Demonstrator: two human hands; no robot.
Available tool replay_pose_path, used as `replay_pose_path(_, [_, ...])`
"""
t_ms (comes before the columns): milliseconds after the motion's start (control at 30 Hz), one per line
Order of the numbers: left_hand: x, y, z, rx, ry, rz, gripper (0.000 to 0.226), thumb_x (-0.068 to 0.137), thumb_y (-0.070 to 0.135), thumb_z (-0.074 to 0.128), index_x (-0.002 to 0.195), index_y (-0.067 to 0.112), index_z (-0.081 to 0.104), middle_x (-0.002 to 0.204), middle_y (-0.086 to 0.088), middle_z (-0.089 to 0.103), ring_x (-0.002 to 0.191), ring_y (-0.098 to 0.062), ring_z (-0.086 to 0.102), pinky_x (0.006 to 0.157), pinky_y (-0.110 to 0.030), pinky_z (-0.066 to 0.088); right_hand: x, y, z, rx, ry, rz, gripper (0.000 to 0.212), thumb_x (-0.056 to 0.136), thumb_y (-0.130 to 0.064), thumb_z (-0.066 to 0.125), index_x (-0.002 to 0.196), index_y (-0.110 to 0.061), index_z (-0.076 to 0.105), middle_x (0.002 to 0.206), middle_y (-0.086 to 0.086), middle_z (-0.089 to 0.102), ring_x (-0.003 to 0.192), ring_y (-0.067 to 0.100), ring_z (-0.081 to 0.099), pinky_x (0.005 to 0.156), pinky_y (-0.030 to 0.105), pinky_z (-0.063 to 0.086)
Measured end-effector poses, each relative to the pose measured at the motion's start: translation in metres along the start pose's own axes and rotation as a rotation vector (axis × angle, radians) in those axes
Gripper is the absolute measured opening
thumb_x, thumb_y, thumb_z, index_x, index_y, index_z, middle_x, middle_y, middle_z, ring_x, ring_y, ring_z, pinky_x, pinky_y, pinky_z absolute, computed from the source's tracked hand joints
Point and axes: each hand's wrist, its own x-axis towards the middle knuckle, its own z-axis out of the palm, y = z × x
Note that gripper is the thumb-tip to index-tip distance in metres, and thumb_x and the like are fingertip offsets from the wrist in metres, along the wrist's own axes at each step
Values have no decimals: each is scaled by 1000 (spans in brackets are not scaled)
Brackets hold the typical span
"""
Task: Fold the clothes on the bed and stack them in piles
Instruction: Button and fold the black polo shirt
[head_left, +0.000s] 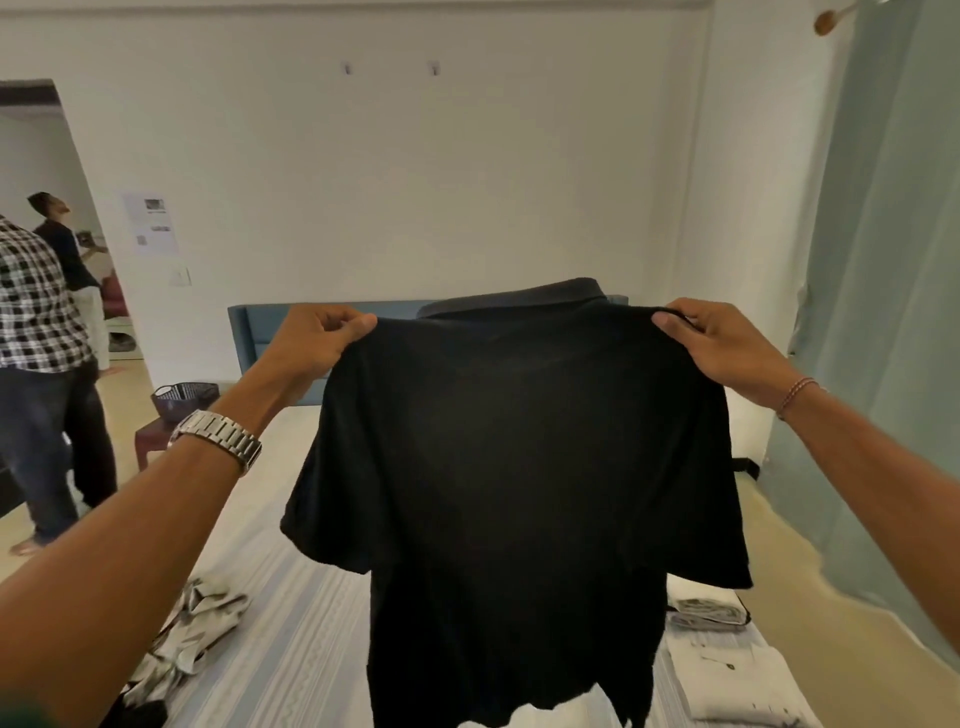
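Note:
A black polo shirt (514, 478) hangs spread out in the air above the striped bed (291, 639), its collar at the top. My left hand (317, 338) pinches its left shoulder seam. My right hand (717, 343) pinches the right shoulder. The shirt hides the middle of the bed. A crumpled light patterned garment (192, 639) lies on the bed at lower left. Folded light clothes (727, 670) sit in piles at lower right.
A blue headboard (249, 338) stands against the white wall. A dark basket (182, 397) rests on a small stool left of the bed. Two people (41, 332) stand at the doorway on the left. A pale green curtain (883, 312) hangs on the right.

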Motion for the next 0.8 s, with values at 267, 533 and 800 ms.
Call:
replay_pose_path(267, [-8,-3,3,262,95,212,23,104,31,54,107,18,73,98,1,71,92,-13,65,76,-19,47,1,6,-15,-15,-25,-23,27,104,-35,53,117,-21,72,111,0,71,107,23,63,99,43,52])
replay_pose_path(533, [-15,15,0,146,48,245,19,103,30,57,104,19,72,100,1,70,94,-14,63,74,-20,48,-2,15,12,-138,170,54,26,111,-20,34,127,-12,53,112,7,58,100,24,54,86,34,42])
replay_pose_path(800, [-32,21,-5,-305,-58,-184,25,102,21,54,80,16,65,77,0,59,85,-14,53,77,-33,43,-23,4,27,-238,322,-115,24,108,-12,36,100,-1,56,90,13,57,79,26,55,70,38,48])
